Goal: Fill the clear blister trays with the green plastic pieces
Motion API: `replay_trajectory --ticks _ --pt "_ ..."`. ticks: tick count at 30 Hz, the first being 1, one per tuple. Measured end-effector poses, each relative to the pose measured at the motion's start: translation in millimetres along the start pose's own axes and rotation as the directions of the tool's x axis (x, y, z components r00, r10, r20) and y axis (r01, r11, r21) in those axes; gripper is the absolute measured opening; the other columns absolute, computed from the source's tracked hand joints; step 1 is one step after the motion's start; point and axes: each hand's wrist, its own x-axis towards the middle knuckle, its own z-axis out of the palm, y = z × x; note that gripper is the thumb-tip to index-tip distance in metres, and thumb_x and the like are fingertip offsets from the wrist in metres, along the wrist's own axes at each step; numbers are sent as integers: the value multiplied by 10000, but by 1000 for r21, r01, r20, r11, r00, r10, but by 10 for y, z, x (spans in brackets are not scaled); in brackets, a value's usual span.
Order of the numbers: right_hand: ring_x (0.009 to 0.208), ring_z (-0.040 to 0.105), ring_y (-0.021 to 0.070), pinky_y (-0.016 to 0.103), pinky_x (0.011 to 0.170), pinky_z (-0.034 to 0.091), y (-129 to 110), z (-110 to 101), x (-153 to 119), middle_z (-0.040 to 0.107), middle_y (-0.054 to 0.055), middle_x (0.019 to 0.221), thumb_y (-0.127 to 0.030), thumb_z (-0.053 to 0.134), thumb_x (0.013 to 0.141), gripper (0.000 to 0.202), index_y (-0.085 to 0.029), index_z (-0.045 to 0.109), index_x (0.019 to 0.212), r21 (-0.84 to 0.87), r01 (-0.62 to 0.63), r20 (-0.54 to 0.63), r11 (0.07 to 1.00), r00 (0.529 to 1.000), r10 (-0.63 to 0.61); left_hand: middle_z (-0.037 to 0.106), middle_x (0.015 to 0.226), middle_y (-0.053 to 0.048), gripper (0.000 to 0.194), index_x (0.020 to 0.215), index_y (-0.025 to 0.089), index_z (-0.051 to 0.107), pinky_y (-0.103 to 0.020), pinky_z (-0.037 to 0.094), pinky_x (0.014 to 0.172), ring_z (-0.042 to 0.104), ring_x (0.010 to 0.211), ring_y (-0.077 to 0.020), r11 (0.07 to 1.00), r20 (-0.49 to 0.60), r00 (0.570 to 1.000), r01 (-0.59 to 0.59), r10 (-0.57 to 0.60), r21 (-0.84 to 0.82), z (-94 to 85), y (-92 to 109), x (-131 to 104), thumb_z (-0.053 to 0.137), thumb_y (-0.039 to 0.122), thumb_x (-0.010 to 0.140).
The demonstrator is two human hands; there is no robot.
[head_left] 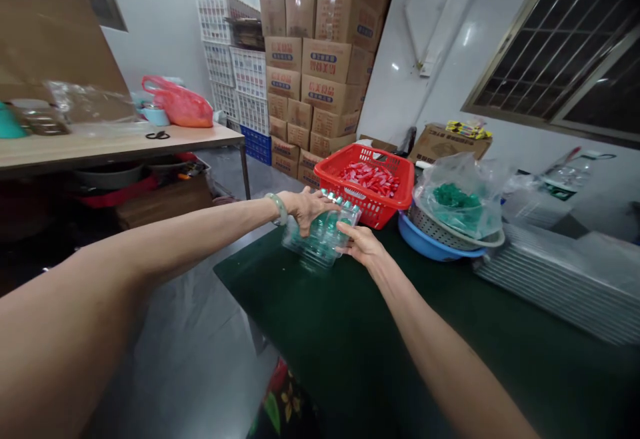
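A clear plastic tray (320, 242) with several green-topped pieces in it lies on the dark green table (325, 312), its edges blurred. My left hand (306, 209), a pale bangle at its wrist, reaches over the tray with fingers spread across its top. At the tray's right side is my right hand (361, 242), thumb above and fingers below, gripping the edge. Just behind the tray stands a red basket (365, 206) full of small red and pink pieces (370, 178).
Right of the basket, a bag of green pieces (457, 204) sits in a grey colander (430, 227) over a blue basin (433, 247). Stacked clear trays (555, 279) line the right. Cardboard boxes (325, 59) rise behind. A wooden table (100, 142) stands at the left.
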Motion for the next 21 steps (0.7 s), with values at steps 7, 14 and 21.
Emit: replay_trajectory --ticks 7,14,21 --pt "563 549 149 319 529 472 8 -16 82 613 36 646 -454 743 525 446 -158 602 827 -179 -123 -97 976 990 106 163 1430 -115 1057 1317 321 281 -636 133 912 130 1234 -413 1000 -51 998 -18 19 23 144 -143 64 747 260 369" --pt "539 506 124 351 558 502 49 74 27 522 6 592 -503 727 522 459 -151 581 776 -158 -146 -95 977 987 132 371 1329 -124 914 1318 269 271 -549 196 934 282 1188 -330 999 -136 990 -31 29 -11 245 -140 -179 706 244 515" --pt "614 533 163 384 558 494 33 64 47 522 22 668 -579 706 487 576 -185 529 867 -87 -275 -113 957 958 265 557 1150 -75 824 1293 243 362 -429 367 868 505 995 -270 976 23 1000 9 -4 -217 77 -162 -151 680 203 534"
